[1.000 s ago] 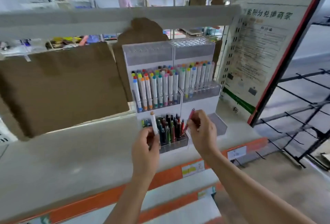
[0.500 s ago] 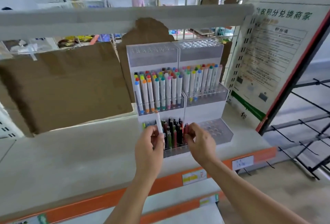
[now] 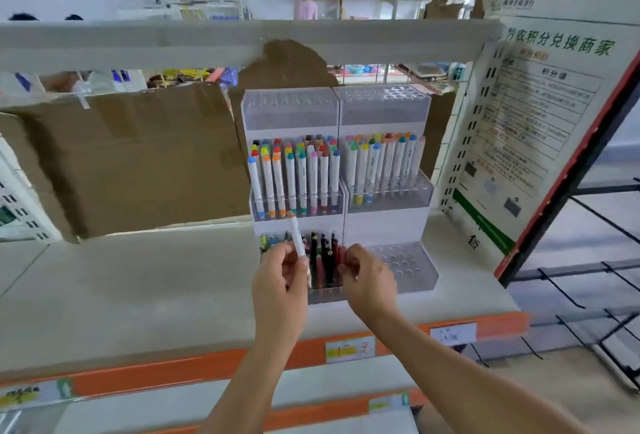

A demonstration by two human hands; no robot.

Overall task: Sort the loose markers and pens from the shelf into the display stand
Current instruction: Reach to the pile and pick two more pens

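The big display stand [image 3: 346, 191] sits mid-frame on the shelf [image 3: 138, 295]. My left hand [image 3: 280, 281] pinches a white marker [image 3: 298, 238], tip up. My right hand [image 3: 369, 278] pinches a red pen [image 3: 343, 253] in the bottom tray. I should push it straight down, slowly.

Left of the left hand [image 3: 280, 281] the shelf [image 3: 138, 288] lies bare up to the cardboard sheet [image 3: 138, 160] at the back. Above its grip the middle marker rack [image 3: 298, 207] overhangs closely. Between the two grips stands a dense cluster of dark pens [image 3: 323, 260] — little gap. Right of the right hand [image 3: 369, 278], the clear hole tray [image 3: 405, 264] stands unfilled.
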